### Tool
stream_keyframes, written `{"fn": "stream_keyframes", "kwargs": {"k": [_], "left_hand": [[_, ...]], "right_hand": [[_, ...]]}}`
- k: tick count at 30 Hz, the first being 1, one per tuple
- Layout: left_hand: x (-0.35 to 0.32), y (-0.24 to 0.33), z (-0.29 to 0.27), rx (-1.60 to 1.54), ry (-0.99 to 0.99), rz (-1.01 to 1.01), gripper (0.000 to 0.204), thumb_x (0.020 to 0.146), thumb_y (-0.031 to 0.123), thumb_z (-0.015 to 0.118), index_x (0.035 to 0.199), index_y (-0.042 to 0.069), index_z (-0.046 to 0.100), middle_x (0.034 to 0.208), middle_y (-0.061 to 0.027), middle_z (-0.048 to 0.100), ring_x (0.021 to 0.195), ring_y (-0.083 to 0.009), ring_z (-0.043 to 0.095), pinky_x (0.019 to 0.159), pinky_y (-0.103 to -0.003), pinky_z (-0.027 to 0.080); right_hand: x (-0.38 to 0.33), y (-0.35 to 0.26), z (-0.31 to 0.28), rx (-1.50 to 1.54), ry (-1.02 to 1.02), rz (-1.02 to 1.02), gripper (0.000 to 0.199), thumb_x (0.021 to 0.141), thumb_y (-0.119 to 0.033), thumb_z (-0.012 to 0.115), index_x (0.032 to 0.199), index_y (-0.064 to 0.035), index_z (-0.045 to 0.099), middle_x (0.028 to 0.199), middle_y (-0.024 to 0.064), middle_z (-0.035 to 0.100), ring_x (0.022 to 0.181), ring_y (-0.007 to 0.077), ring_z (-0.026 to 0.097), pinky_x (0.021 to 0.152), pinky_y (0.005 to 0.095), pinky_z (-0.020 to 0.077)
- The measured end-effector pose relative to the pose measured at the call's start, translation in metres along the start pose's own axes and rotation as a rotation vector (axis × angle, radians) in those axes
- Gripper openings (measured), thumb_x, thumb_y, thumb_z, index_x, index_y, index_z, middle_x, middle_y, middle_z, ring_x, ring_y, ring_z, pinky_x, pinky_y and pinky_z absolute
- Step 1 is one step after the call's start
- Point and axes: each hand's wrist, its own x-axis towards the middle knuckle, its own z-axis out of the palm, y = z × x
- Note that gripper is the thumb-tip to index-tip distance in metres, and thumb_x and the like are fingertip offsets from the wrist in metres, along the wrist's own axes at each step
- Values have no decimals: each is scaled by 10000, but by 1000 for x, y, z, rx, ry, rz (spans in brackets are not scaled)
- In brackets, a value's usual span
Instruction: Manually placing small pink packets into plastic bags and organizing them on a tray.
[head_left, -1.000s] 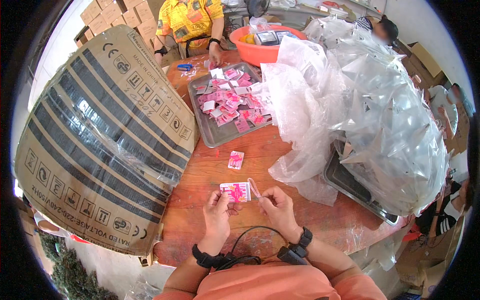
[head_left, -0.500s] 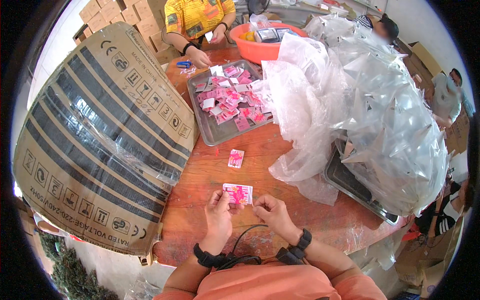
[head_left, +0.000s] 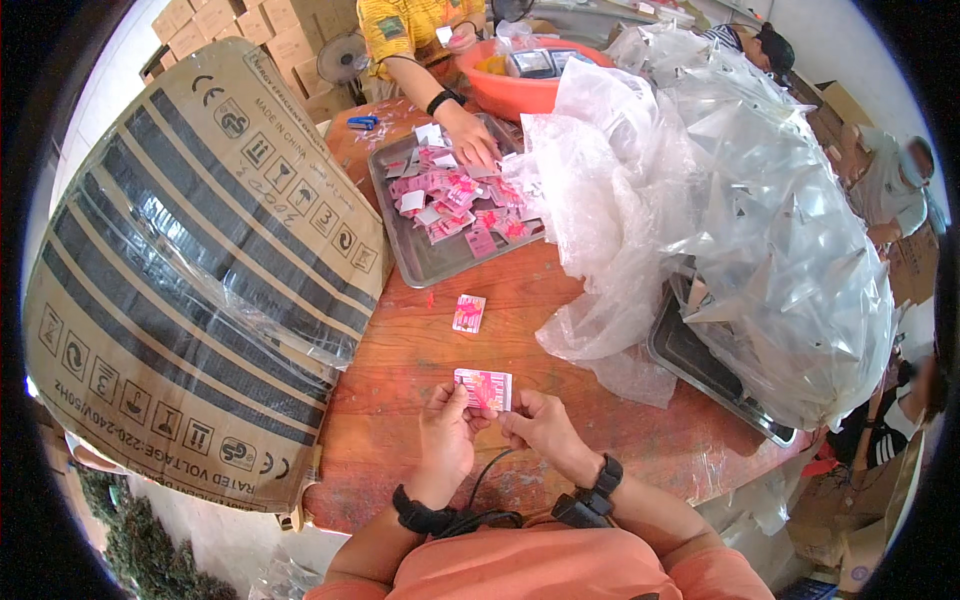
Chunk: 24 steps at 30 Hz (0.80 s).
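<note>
"Head view: what is biggest in front of you?"

"The wooden table (head_left: 420,345), with a striped carton (head_left: 200,290) slanting up on my left and a bulging heap of clear plastic bags (head_left: 790,230) on my right."

"And smaller than those?"

"A metal tray (head_left: 428,263) farther off, holding loose pink cards (head_left: 457,190). A co-worker's hand (head_left: 474,138) is down at them."

"Your own hands?"

"Close together above the near part of the table. My left hand (head_left: 446,430) has its fingers pinched on the near left part of a pink-and-white card (head_left: 484,388). My right hand (head_left: 548,428) has its fingers drawn narrow at the lower right corner; whether they grip it, I can't tell."

"How does that card lie to them?"

"Between the hands, just beyond my fingertips, its long axis running left to right and dipping slightly rightward. The left is nearer, being on it."

"Anything smaller?"

"A second card (head_left: 469,313) on the table straight ahead, apart from both hands, its long axis pointing away from me."
</note>
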Motion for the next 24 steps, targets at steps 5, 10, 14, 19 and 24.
{"fn": "stream_keyframes", "kwargs": {"k": [5,10,14,19,24], "left_hand": [[1,-2,-1,9,38,67,133,916,187,523,942,59,495,798,-80,629,644,-169,630,578,-271,524],[2,-3,-2,-3,33,61,123,918,173,515,945,55,491,796,-82,628,654,-175,632,566,-267,514],[-1,-1,3,-52,13,15,112,921,166,508,927,54,500,790,-84,628,640,-178,628,542,-253,496],[-2,1,4,-42,-29,-76,113,923,171,505,915,59,512,776,-80,626,589,-159,602,502,-249,468],[0,-1,-11,-21,-156,-179,122,924,175,500,897,60,531,751,-63,615,544,-142,561,461,-260,428]], "right_hand": [[-2,-3,-7,-75,-9,10,134,845,-113,598,767,-19,543,642,1,543,541,58,496,459,217,412],[-2,-1,-7,-30,-37,59,120,848,-123,607,795,-30,550,632,-4,555,534,55,522,452,201,404],[1,1,-4,-96,11,56,123,841,-138,621,841,-27,568,614,-7,556,513,57,527,443,197,404],[7,3,-3,-158,-16,44,173,815,-154,644,877,-2,589,619,30,567,531,77,524,465,248,430],[14,2,-12,-447,-154,-194,241,780,-124,656,958,20,582,649,93,586,597,193,573,588,339,480]]}}
